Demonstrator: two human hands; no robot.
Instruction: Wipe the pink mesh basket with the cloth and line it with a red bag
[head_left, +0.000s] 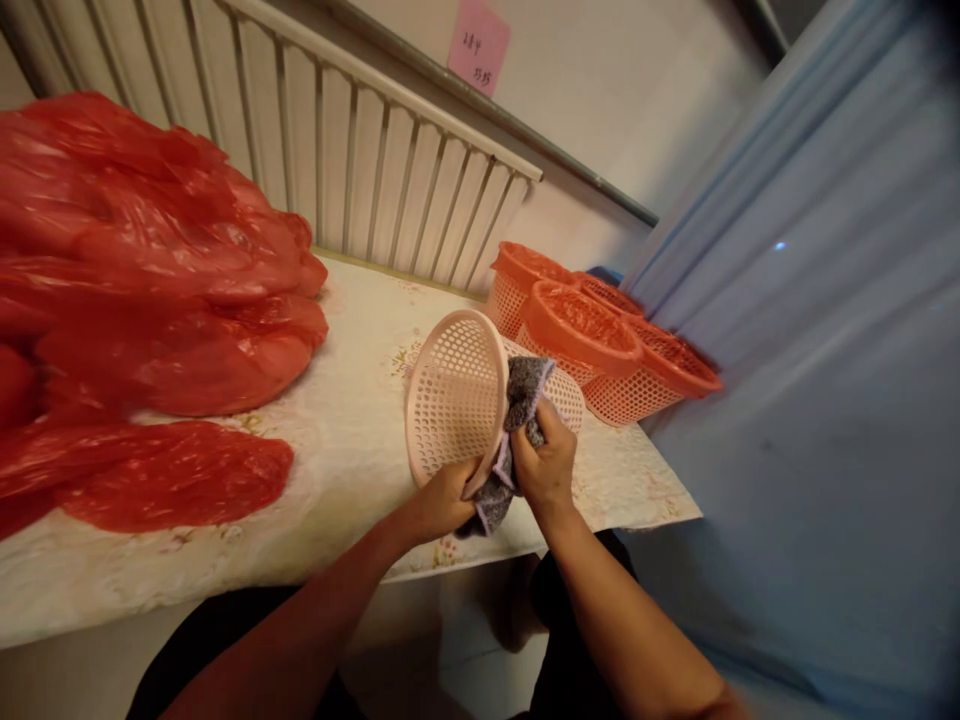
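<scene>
A pale pink perforated plastic basket (459, 395) lies tilted on its side over the table, its mouth facing left. My left hand (448, 500) grips its rim at the near lower edge. In my right hand (547, 455) is a bunched dark grey cloth (529, 385) with a light purple edge, pressed against the basket's outer side just behind the rim. Part of the cloth hangs below the rim, beside my left hand. The cloth and my right hand hide some of the basket's outer wall.
Several orange-red baskets (585, 320) with red plastic liners stand at the table's far right. A big heap of red plastic bags (150, 270) covers the left side. The flower-patterned tablecloth (360, 370) runs up to a white radiator (375, 150). A blue curtain (810, 400) hangs at the right.
</scene>
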